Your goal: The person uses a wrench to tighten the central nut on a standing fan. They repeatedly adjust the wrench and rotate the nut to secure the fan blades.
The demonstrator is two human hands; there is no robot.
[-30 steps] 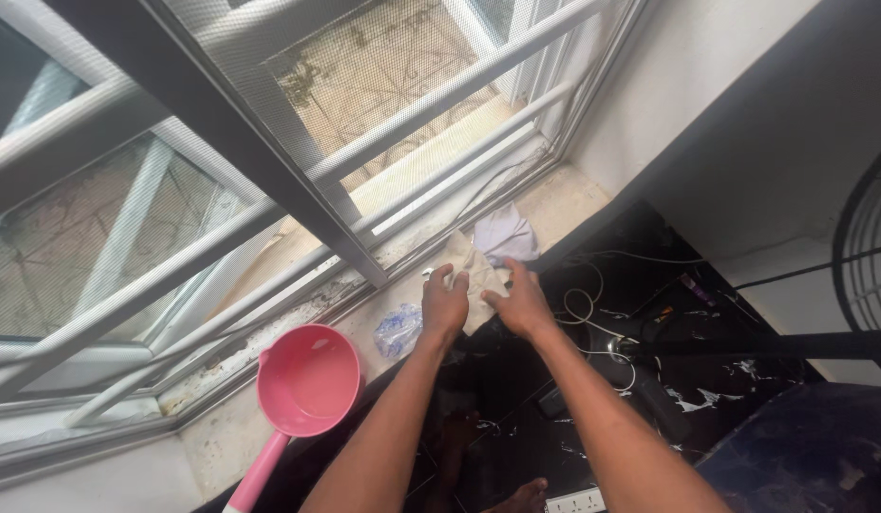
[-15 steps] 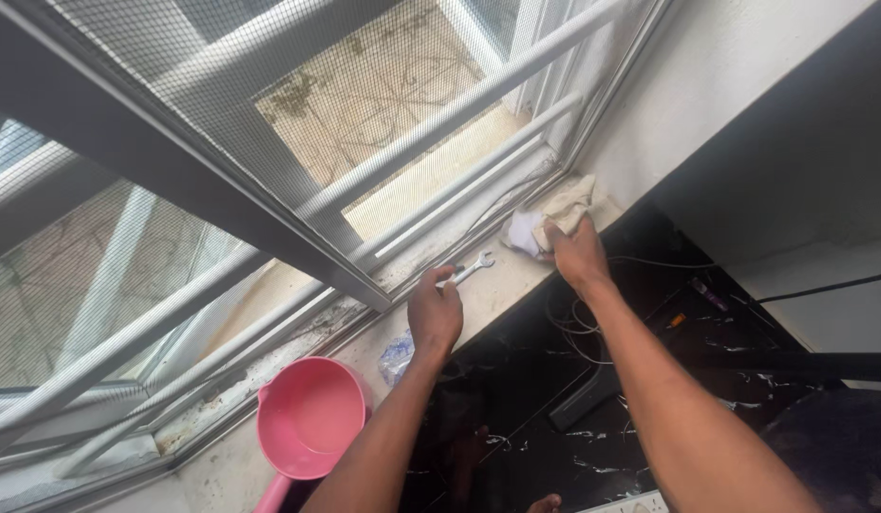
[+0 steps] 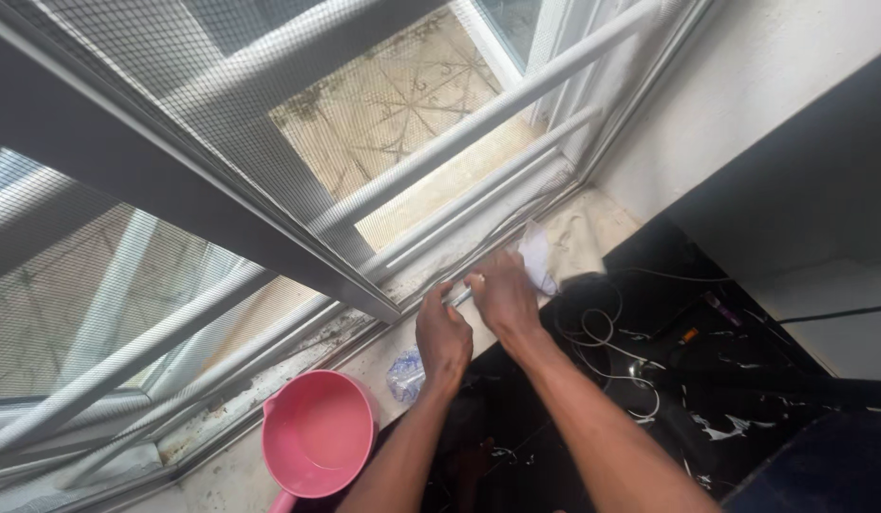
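Observation:
My left hand point(image 3: 443, 337) rests palm down on the pale window sill point(image 3: 364, 361), with its fingertips at the dirty sliding-window track point(image 3: 478, 233). Just to its right, my right hand point(image 3: 502, 294) presses on the sill and grips a white cloth point(image 3: 538, 255) that trails toward the corner. A small thin pale object point(image 3: 461, 297) lies between the two hands; I cannot tell what it is. A crumpled clear plastic wrapper point(image 3: 405, 373) lies on the sill beside my left wrist.
A pink plastic dipper point(image 3: 317, 442) stands on the sill at the lower left. The mesh window screen point(image 3: 174, 104) and its metal frames rise behind the sill. White cables point(image 3: 602, 328) lie on the black, paint-spattered counter point(image 3: 744, 418). A white wall closes the right corner.
My right hand has drawn back from the far corner toward my left hand, bringing the cloth along the sill. My left hand stays in about the same place.

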